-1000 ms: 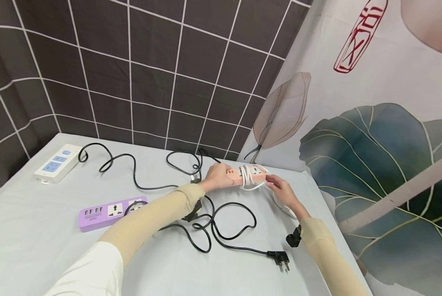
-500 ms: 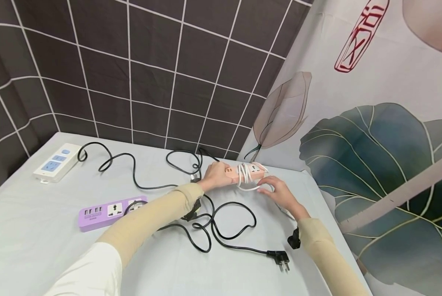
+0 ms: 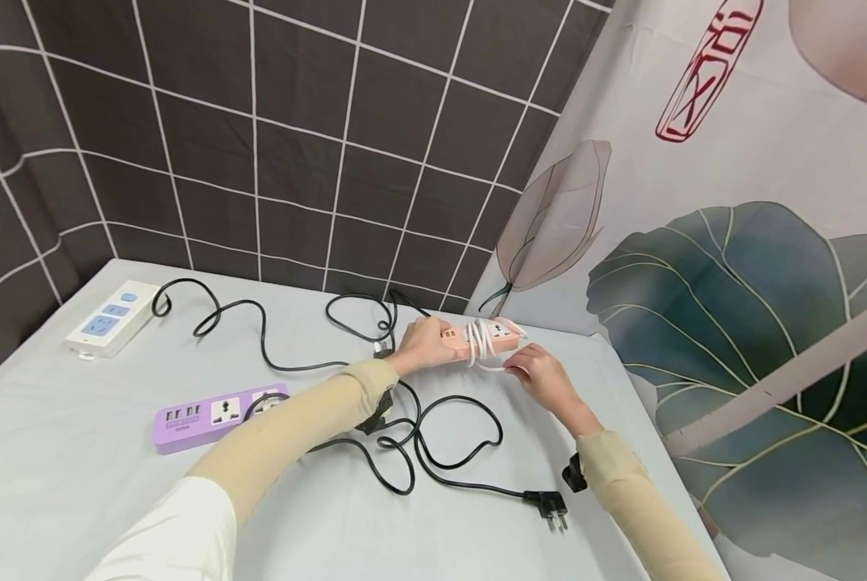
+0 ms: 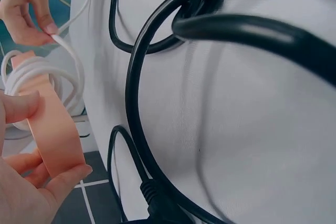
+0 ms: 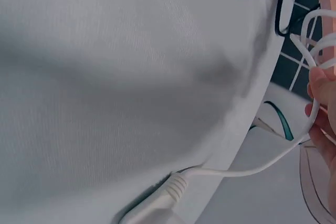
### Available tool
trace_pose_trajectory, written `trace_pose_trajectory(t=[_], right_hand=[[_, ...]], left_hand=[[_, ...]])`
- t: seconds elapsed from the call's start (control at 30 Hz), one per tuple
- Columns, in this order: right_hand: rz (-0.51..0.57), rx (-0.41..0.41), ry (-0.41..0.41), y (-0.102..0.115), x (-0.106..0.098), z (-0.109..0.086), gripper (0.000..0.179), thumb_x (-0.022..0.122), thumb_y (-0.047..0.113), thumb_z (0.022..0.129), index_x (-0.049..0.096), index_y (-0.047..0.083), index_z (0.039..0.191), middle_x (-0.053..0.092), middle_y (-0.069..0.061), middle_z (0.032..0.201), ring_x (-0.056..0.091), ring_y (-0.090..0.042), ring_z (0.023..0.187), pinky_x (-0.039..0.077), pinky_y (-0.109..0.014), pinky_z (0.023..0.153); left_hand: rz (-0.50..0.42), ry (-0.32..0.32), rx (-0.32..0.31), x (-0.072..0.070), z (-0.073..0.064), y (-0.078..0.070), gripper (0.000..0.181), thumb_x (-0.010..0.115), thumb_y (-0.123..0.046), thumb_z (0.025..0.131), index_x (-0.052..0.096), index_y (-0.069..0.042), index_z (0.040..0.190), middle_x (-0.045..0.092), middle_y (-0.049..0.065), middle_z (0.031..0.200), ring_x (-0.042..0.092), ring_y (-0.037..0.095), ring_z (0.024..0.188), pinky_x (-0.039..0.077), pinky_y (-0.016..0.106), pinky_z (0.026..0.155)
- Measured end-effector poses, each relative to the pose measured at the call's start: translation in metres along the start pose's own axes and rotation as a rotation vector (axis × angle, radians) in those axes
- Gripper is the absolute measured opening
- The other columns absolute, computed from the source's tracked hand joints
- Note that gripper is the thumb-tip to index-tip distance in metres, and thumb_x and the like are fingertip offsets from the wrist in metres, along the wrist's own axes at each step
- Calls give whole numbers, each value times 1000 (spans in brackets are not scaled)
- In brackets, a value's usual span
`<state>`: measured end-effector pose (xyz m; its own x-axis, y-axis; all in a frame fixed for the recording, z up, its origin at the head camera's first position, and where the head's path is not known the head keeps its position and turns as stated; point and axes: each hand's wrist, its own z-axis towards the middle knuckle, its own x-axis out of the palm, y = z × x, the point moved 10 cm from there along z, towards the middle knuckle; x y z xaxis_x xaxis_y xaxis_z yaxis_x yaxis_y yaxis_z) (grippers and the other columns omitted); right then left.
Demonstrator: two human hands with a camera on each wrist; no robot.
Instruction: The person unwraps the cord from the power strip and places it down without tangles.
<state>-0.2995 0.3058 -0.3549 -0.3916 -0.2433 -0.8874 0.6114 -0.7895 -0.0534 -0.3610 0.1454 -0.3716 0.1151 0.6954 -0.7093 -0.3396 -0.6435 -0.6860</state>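
Observation:
My left hand (image 3: 423, 345) grips one end of a pink power strip (image 3: 506, 342) near the back right of the table. In the left wrist view, thumb and fingers curl round the strip's edges (image 4: 55, 129). Several turns of white cord (image 3: 479, 342) wrap its middle. Beside the strip's other end, my right hand (image 3: 545, 378) pinches the loose run of that cord between thumb and fingers. From these fingers, the right wrist view shows the cord (image 5: 252, 171) running down to a white plug (image 5: 160, 200) lying on the table.
A purple power strip (image 3: 186, 425) lies partly behind the left sleeve. Far left is a white power strip (image 3: 119, 319) with blue sockets. Black cords (image 3: 433, 476) loop over the table, ending in a black plug (image 3: 549, 507) at the front. A dark tile-patterned cloth (image 3: 295, 145) hangs behind.
My right hand has let the cord go, moved slightly left with fingers spread, and now pinches it again lower beside the strip. The left hand keeps its hold, shifting the strip slightly left.

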Motion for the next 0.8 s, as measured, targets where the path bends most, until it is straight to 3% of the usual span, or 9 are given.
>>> trace_pose_trajectory(t=[0.27,0.57,0.8], right_hand=[[6,163,9,-26,1,1,5,77,4,77,73,6,79,71,-7,79,62,-25,80,52,-40,72],[-3,318,38,-49,4,-1,9,75,9,81,72,1,82,69,-11,79,59,-27,77,49,-41,68],[13,408,25,-63,2,2,10,69,-3,81,68,-6,91,69,-21,89,62,-34,84,51,-46,73]], left_hand=[[-8,-11,25,-4,-2,-5,34,79,-28,71,74,-11,100,61,-1,68,49,11,61,33,19,53],[2,37,41,-1,-3,-7,42,78,-26,71,72,-13,111,68,0,79,53,11,68,36,19,58],[9,86,88,0,-3,-8,46,77,-25,72,70,-12,116,72,2,88,55,12,71,37,19,60]])
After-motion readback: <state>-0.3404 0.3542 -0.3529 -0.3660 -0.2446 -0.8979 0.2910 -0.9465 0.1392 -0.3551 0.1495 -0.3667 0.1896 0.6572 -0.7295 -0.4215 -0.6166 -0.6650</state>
